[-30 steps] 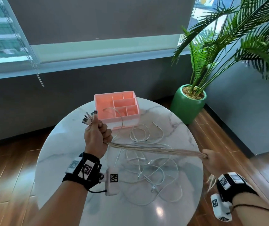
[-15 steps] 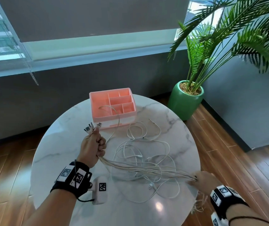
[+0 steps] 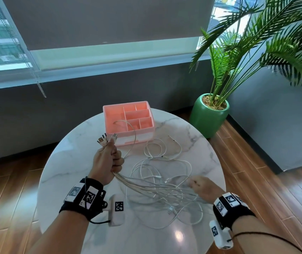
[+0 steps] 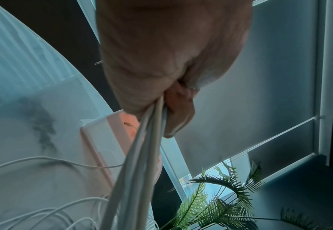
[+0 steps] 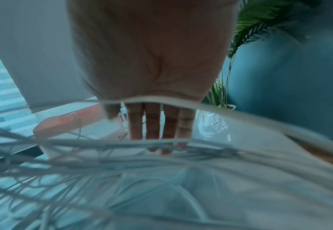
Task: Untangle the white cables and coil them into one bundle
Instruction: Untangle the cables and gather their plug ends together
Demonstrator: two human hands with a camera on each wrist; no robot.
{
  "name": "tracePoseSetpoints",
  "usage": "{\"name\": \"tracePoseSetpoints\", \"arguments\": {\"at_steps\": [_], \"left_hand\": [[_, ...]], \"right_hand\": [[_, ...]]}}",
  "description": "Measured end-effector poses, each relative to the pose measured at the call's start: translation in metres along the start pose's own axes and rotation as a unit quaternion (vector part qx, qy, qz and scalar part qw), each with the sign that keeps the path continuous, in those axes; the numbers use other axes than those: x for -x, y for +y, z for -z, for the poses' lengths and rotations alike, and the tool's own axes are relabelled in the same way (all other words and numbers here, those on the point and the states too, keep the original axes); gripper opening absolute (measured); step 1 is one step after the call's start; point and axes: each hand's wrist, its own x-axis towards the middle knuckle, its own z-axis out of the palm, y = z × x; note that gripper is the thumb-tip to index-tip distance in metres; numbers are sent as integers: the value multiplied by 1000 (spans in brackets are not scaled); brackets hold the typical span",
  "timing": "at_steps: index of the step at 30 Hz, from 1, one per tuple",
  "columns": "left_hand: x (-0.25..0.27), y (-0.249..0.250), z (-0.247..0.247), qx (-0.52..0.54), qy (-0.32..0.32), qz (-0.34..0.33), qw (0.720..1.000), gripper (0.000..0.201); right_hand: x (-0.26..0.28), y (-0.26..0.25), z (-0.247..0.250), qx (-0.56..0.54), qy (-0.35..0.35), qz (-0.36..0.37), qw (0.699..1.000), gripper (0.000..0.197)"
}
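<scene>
In the right wrist view the white cables [image 5: 122, 146] are blurred, so single strands below the fingers [image 5: 151, 124] are hard to separate. The cables are thin and tangled on the round marble table [image 3: 69, 162], with plug ends [image 3: 106, 139] sticking out above the left hand [image 3: 108, 162]. This hand is clenched around 1 gathered bunch, while the right hand [image 3: 203, 187] keeps its 4 visible fingers straight, with strands crossing under them.

White cables [image 3: 157, 182], tangled loops on table [image 3: 192, 136]
</scene>
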Motion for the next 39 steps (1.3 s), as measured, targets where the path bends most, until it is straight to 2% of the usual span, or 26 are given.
{"name": "tracePoseSetpoints", "arguments": {"at_steps": [2, 3, 7, 9, 12, 14, 18, 20, 21, 22, 24, 25, 27, 28, 29, 32, 33, 37, 39], "left_hand": [[2, 4, -2, 4, -1, -8, 1000, 53], [3, 5, -3, 5, 1, -13, 1000, 53], [4, 9, 0, 13, 17, -32, 999, 53], [4, 9, 4, 21, 26, -40, 999, 53], [5, 9, 8, 24, 35, -47, 998, 53], [6, 10, 10, 25, 36, -50, 998, 53], [8, 11, 8, 22, 31, -51, 998, 53], [10, 11, 7, 21, 31, -53, 998, 52], [10, 11, 7, 20, 31, -54, 998, 52], [11, 11, 7, 19, 31, -53, 998, 52], [13, 10, 7, 19, 34, -51, 998, 53], [13, 10, 7, 20, 34, -50, 998, 54], [14, 9, 8, 20, 34, -50, 998, 53], [15, 9, 8, 18, 33, -51, 998, 53], [15, 9, 8, 14, 33, -53, 998, 53], [15, 8, 8, 4, 30, -58, 998, 52], [14, 8, 8, 2, 29, -61, 998, 51], [12, 7, 4, -8, 18, -70, 997, 48], [10, 6, -1, -12, 13, -75, 997, 49]], "right_hand": [[-8, -6, -11, 74, -19, -5, 997, 10], [-8, -9, -16, 108, -21, -14, 994, 7], [-2, -14, -30, 169, -30, -40, 984, 16], [0, -15, -35, 150, -25, -47, 987, 13], [-4, -19, -32, 50, 13, -59, 997, 9], [-13, -36, -26, 4, 36, -31, 999, 11], [-23, -97, -11, -83, -3, 60, 995, 7], [-26, -128, -4, -67, -33, 112, 991, 5], [-27, -142, 0, -52, -26, 133, 989, 6], [-28, -154, 5, -37, 10, 152, 988, 8], [-31, -174, 20, -63, 98, 171, 978, 10], [-33, -180, 28, -71, 108, 175, 976, 9], [-35, -190, 42, -27, 47, 168, 984, 11], [-35, -193, 49, -3, 36, 164, 986, 13], [-35, -196, 56, 4, 62, 161, 985, 16], [-32, -205, 79, -95, 230, 178, 952, 23], [-31, -209, 85, -137, 259, 194, 936, 23], [-23, -217, 90, -248, 263, 257, 896, 20], [-18, -221, 84, -294, 231, 268, 888, 18]]}}
